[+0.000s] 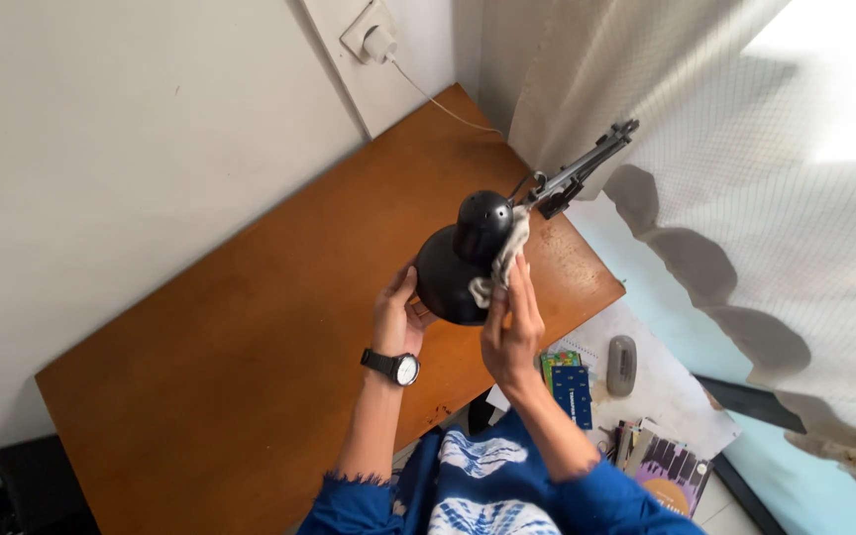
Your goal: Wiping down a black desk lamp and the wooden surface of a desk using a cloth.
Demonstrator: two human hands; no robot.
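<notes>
At the bottom centre of the frame, blue patterned sleeves [487,490] lie nearest the camera, with both forearms rising from them toward the middle. The left hand [400,309], with a black wristwatch [395,367] on its wrist, cups the lower left rim of a black lamp shade [463,263]; its fingers curl against the shade. The right hand [512,332] stands just right of the shade with fingers extended and close together, pressing a pale cloth [507,256] onto the shade's right side. The shade sits at frame centre, above an orange-brown wooden desk [250,337]. The lamp's jointed black arm [587,168] runs up and right, in front of a white curtain [725,149]. A wall socket with plug [374,40] occupies the upper centre. Books [636,436] lie on the floor at lower right.
</notes>
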